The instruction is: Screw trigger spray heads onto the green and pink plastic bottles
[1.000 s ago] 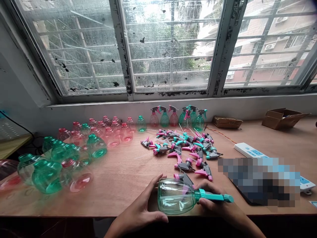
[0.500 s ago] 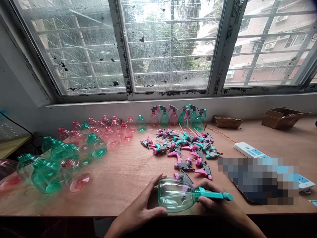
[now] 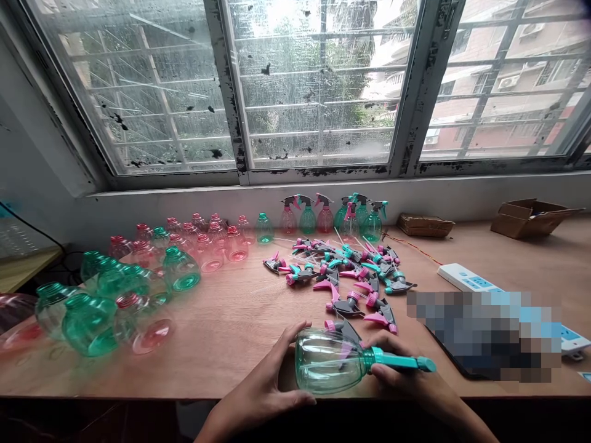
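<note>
A clear green spray bottle (image 3: 329,362) lies on its side above the front edge of the table, its base toward the left. My left hand (image 3: 277,375) cups the base end, thumb below and fingers above. At the neck, my right hand (image 3: 398,369) has its fingers closed round the collar of the turquoise spray head (image 3: 399,359), whose trigger side faces me. A thin tube shows inside the bottle. Just behind it lies a loose pink and grey spray head (image 3: 344,329), partly hidden. A pile of similar spray heads (image 3: 341,264) is farther back.
Open green bottles (image 3: 90,326) and pink bottles (image 3: 211,253) stand on the left. Several bottles with heads fitted (image 3: 324,218) line the wall. At right are a power strip (image 3: 466,277), a blurred dark object (image 3: 480,344), and cardboard boxes (image 3: 425,226).
The view has shifted very slightly. Both hands keep the same hold on the spray bottle, with no clear movement of it.
</note>
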{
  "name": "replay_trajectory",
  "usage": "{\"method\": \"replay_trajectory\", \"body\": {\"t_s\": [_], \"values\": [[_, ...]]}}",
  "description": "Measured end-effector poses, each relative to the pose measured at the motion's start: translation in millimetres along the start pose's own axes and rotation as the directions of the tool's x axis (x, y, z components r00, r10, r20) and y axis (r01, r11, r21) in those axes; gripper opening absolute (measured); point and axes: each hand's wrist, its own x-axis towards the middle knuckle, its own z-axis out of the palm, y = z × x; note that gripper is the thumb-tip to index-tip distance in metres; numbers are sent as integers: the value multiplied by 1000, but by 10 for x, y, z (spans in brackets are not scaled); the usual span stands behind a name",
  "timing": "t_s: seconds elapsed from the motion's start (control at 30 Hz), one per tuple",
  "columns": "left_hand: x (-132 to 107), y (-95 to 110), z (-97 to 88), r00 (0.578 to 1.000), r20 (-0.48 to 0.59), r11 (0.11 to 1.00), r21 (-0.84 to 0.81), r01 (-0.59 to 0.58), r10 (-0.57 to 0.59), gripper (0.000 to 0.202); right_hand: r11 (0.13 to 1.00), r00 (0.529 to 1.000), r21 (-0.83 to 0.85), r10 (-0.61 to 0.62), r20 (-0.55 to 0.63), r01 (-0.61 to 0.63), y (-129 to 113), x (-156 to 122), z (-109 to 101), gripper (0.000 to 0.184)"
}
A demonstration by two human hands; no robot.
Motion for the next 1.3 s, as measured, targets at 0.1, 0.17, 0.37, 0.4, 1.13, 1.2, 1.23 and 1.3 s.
{"method": "replay_trajectory", "body": {"t_s": [0.1, 0.17, 0.37, 0.4, 1.13, 1.2, 1.23, 1.3], "values": [[-5, -12, -1, 1000, -1, 1000, 9, -4, 4, 97, 1000, 1000, -15, -4, -1, 4, 23, 4, 2, 24], [-17, -27, -3, 1000, -5, 1000, 17, -4, 4, 96, 1000, 1000, -6, -13, 1, 13, 38, 7, 3, 23], [-33, -39, -26, 1000, -8, 1000, -24, -10, 10, 90, 995, 999, 90, 28, 41, -32, 13, -11, 12, 22], [-29, -28, -35, 1000, 4, 999, -48, -19, 19, 82, 993, 998, 107, 36, 54, -42, -2, -15, 13, 22], [-44, -151, -35, 999, 29, 999, -32, -43, 44, 100, 998, 999, 60, 32, 35, -34, -76, -12, 26, 20], [-46, -144, -38, 996, 44, 997, -8, -72, 72, 100, 998, 999, 55, 36, 37, -38, -52, -15, 29, 21], [-48, -141, -39, 995, 52, 997, 1, -82, 82, 100, 998, 998, 59, 34, 43, -36, -44, -16, 27, 21], [-51, -145, -39, 994, 60, 996, -3, -90, 90, 100, 998, 998, 61, 25, 64, -29, -37, -14, 16, 22]]}}
